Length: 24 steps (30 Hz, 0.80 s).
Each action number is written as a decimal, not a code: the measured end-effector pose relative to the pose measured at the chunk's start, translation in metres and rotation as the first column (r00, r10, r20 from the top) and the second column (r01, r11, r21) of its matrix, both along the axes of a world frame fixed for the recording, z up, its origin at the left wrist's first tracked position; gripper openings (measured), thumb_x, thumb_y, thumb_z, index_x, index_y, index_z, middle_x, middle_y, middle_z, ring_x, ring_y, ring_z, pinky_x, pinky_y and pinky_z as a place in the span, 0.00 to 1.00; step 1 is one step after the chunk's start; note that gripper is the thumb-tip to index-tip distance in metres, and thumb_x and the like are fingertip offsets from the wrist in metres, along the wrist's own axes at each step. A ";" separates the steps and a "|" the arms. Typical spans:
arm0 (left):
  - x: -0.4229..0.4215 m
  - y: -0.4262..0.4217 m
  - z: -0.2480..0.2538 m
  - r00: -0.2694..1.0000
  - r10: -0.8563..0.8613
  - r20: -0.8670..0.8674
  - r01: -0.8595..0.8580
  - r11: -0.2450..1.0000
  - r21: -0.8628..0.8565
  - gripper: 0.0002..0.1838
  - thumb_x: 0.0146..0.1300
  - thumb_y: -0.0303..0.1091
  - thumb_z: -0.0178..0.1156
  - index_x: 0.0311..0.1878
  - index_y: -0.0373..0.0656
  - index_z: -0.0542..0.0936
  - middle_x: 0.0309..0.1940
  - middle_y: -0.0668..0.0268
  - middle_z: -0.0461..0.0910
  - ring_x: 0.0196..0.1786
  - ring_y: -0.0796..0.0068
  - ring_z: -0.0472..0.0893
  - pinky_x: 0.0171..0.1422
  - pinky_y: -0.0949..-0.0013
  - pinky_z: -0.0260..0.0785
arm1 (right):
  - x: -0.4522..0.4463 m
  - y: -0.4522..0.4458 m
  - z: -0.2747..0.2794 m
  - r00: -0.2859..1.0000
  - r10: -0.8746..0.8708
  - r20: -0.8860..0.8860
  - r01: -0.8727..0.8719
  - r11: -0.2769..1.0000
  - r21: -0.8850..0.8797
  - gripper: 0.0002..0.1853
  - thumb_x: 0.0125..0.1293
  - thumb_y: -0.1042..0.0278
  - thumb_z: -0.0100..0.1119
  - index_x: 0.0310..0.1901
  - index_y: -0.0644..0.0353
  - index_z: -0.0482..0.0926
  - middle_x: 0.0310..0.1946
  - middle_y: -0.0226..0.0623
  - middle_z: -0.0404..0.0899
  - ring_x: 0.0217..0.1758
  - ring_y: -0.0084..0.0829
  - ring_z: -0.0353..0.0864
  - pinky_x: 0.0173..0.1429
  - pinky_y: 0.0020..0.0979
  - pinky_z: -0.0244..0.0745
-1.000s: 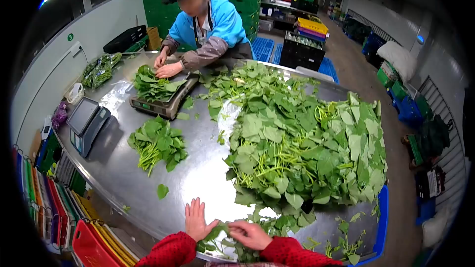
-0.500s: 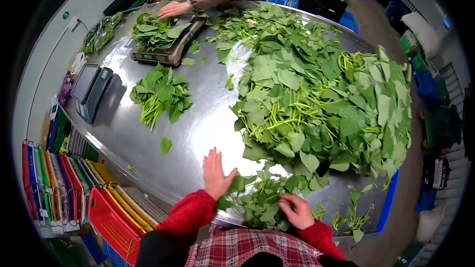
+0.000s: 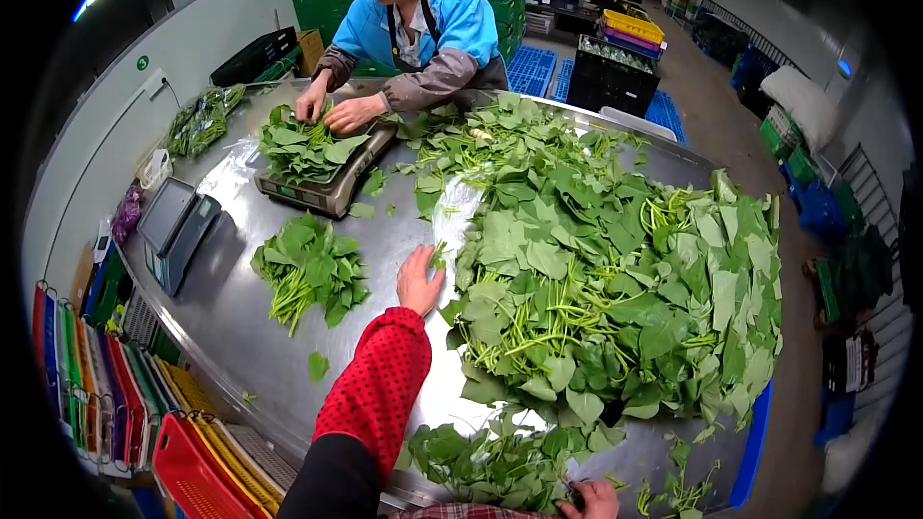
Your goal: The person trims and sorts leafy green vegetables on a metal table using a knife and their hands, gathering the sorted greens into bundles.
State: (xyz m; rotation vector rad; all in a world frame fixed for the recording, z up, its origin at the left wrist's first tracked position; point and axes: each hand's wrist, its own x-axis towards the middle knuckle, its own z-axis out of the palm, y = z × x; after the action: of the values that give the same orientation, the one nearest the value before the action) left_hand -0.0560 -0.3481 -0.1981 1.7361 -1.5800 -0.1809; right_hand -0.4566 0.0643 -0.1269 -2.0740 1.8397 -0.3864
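My left hand [image 3: 420, 281] reaches over the metal table, with thumb and fingertips curled around a small leaf sprig [image 3: 438, 255] beside the big heap of leafy greens [image 3: 577, 269]. At the near edge, my right hand [image 3: 594, 500] has its fingers bent around something dark, too little of it showing to name. That hand is next to a smaller pile of loose leafy stems [image 3: 490, 461]. Left of my left hand lies a gathered bunch of greens [image 3: 310, 269]. Across the table, another person's hands [image 3: 336, 115] handle a bunch [image 3: 303, 149] on a scale [image 3: 332, 190].
A second scale [image 3: 173, 231] stands at the table's left edge, near bundled greens [image 3: 204, 120]. Plastic film [image 3: 452, 216] lies along the heap's left side. Coloured crates, including a red crate [image 3: 192, 471], stand below left. A blue strip [image 3: 755, 452] edges the table at right.
My view has tilted up, showing more of the co-worker. My left hand has moved forward from the near pile to the small sprig. The co-worker now has both hands on the bunch.
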 end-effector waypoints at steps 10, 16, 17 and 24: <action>0.004 0.054 -0.003 1.000 -0.007 -0.016 0.004 0.981 -0.192 0.08 0.59 0.27 0.60 0.41 0.40 0.83 0.43 0.56 0.82 0.49 0.52 0.79 0.55 0.59 0.72 | -0.013 0.015 0.008 0.982 -0.144 -0.126 0.179 0.920 0.349 0.33 0.56 0.56 0.69 0.62 0.58 0.70 0.47 0.55 0.75 0.51 0.57 0.73 0.56 0.48 0.71; 0.014 0.123 0.015 0.992 -0.122 0.020 0.124 0.975 -0.183 0.13 0.54 0.23 0.62 0.45 0.36 0.81 0.46 0.54 0.81 0.53 0.52 0.77 0.60 0.58 0.70 | -0.014 0.023 0.019 0.969 -0.239 -0.062 0.246 0.918 0.311 0.22 0.54 0.59 0.69 0.50 0.56 0.79 0.39 0.50 0.80 0.43 0.54 0.79 0.50 0.49 0.74; 0.014 0.141 0.007 0.993 -0.100 -0.061 0.096 0.993 -0.064 0.16 0.53 0.24 0.64 0.48 0.36 0.80 0.50 0.53 0.80 0.55 0.52 0.77 0.62 0.57 0.69 | -0.019 0.006 0.021 0.960 -0.272 -0.070 0.280 0.913 0.297 0.24 0.52 0.58 0.71 0.50 0.56 0.79 0.39 0.51 0.80 0.42 0.54 0.79 0.50 0.48 0.74; -0.050 0.261 0.012 0.963 -0.266 -0.052 0.265 0.964 -0.017 0.20 0.57 0.27 0.63 0.53 0.32 0.75 0.52 0.49 0.76 0.58 0.47 0.72 0.66 0.53 0.62 | -0.002 0.019 0.062 0.823 -0.479 0.305 0.453 0.878 0.154 0.18 0.56 0.67 0.68 0.46 0.62 0.77 0.34 0.45 0.78 0.37 0.40 0.78 0.43 0.36 0.74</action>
State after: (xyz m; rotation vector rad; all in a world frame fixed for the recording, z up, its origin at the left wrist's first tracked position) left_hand -0.1061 -0.0874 -0.1864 1.4936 -1.7666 -0.3484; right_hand -0.4583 0.0835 -0.0647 -1.3742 2.0855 -0.7311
